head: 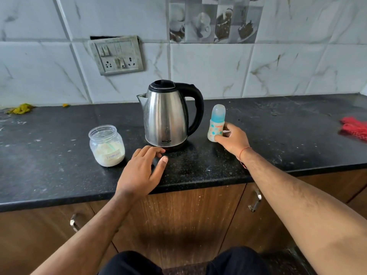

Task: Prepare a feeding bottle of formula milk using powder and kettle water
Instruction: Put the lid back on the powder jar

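Note:
A steel kettle (166, 116) with a black lid and handle stands at the middle of the black counter (59, 175), spout to the left. Left of it sits an open clear jar (106, 145) of white formula powder with a scoop inside. Right of the kettle a small feeding bottle (216, 124) with a blue collar and clear cap stands upright. My right hand (232, 138) wraps its fingers around the bottle's lower body. My left hand (145, 167) rests flat on the counter in front of the kettle, fingers apart, holding nothing.
A switch and socket panel (117, 55) is on the tiled wall behind the kettle. A red cloth (354, 130) lies at the counter's right edge, yellow scraps (20, 109) at the far left. Wooden cabinet doors with metal handles (255, 199) are below the counter.

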